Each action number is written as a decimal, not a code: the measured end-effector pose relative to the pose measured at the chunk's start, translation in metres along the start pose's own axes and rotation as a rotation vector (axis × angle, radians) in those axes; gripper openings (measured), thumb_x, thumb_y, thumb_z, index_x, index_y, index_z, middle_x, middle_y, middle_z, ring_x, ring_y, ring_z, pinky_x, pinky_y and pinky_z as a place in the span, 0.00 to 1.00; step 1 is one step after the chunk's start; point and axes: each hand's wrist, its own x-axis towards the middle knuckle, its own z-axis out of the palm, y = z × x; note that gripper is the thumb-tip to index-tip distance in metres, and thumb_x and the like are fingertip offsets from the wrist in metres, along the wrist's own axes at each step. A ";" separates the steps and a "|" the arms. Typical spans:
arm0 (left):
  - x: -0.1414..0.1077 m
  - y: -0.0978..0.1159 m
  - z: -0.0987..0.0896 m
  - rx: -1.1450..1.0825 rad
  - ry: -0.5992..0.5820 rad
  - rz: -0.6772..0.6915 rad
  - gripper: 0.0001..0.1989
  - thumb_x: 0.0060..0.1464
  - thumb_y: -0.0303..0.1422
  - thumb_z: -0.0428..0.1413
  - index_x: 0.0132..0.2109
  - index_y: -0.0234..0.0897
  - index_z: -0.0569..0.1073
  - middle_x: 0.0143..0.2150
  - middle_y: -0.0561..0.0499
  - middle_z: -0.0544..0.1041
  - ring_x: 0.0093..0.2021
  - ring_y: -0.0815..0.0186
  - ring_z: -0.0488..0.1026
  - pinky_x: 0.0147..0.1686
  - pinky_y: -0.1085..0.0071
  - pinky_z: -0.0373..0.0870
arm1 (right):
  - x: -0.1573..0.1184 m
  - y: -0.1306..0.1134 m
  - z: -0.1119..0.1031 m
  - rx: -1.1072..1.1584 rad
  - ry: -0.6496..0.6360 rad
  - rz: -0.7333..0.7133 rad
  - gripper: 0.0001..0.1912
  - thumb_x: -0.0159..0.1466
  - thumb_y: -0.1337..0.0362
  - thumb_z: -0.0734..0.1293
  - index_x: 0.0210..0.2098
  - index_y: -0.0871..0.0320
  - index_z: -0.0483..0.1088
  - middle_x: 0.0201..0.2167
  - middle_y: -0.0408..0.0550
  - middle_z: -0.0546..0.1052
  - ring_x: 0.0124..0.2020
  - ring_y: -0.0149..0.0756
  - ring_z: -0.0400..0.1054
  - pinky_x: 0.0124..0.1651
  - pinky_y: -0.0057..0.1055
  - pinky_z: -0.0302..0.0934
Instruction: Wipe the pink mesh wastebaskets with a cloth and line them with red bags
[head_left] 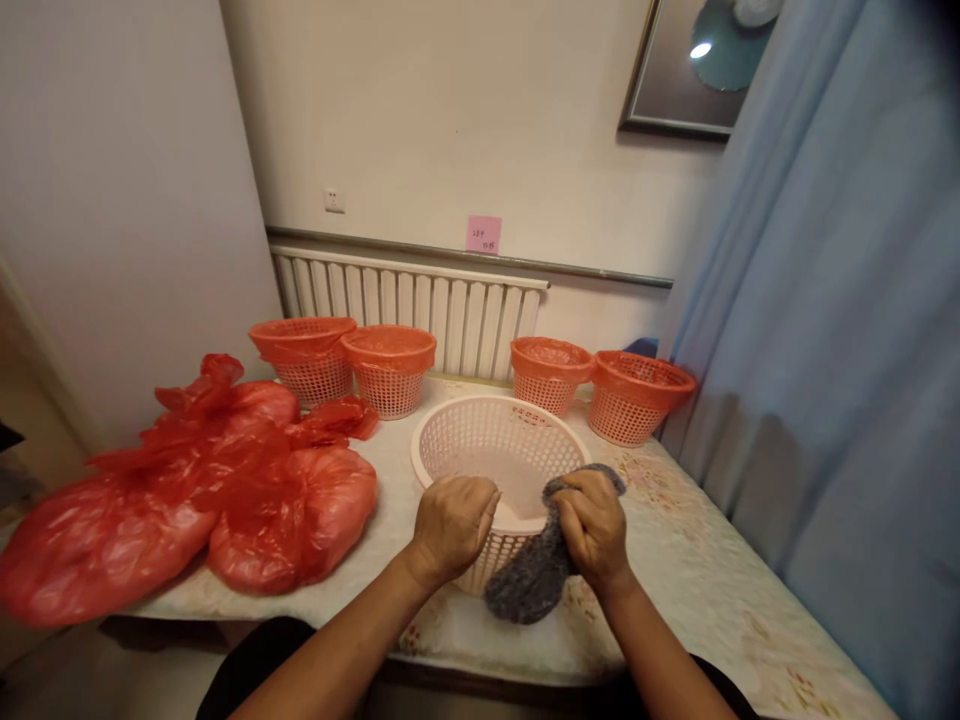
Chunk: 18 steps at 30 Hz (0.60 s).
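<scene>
A pale pink plastic lattice basket (pixel 499 410) stands at the middle of the table, in front of me. At its near left rim my left hand (pixel 454 525) is closed, apparently gripping the edge, though the palm and fingertips are hidden. My right hand (pixel 595 528) is wrapped round a dark grey, fuzzy cloth (pixel 527 583) at the near right of the rim. One end of the cloth hangs down in front of the basket; another part sticks out above my fingers.
Bulging, knotted red plastic bags (pixel 296 515) lie on the left of the table (pixel 697 580). Along the back stand several smaller baskets lined with red bags, such as this right one (pixel 630 410). A blue curtain (pixel 825 350) borders the right side; a radiator (pixel 420 305) is behind.
</scene>
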 end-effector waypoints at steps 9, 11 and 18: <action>0.001 -0.035 -0.010 -0.085 -0.027 0.001 0.15 0.64 0.31 0.42 0.32 0.38 0.70 0.28 0.49 0.75 0.30 0.63 0.70 0.34 0.68 0.61 | -0.001 -0.011 0.008 -0.080 0.077 0.056 0.10 0.64 0.70 0.59 0.28 0.57 0.68 0.33 0.47 0.71 0.37 0.37 0.62 0.43 0.39 0.55; 0.001 -0.037 -0.012 -0.088 -0.042 -0.004 0.14 0.64 0.30 0.42 0.33 0.37 0.70 0.29 0.49 0.76 0.31 0.62 0.70 0.35 0.67 0.61 | 0.000 -0.032 0.015 -0.173 0.080 0.099 0.11 0.65 0.70 0.60 0.26 0.57 0.67 0.32 0.47 0.71 0.36 0.37 0.61 0.42 0.39 0.54; -0.003 0.000 -0.005 0.004 -0.050 -0.054 0.12 0.61 0.29 0.45 0.30 0.39 0.68 0.26 0.51 0.72 0.29 0.62 0.68 0.32 0.65 0.58 | 0.011 -0.088 0.037 -0.389 0.000 0.178 0.13 0.65 0.66 0.61 0.24 0.56 0.65 0.27 0.48 0.69 0.34 0.39 0.58 0.39 0.38 0.50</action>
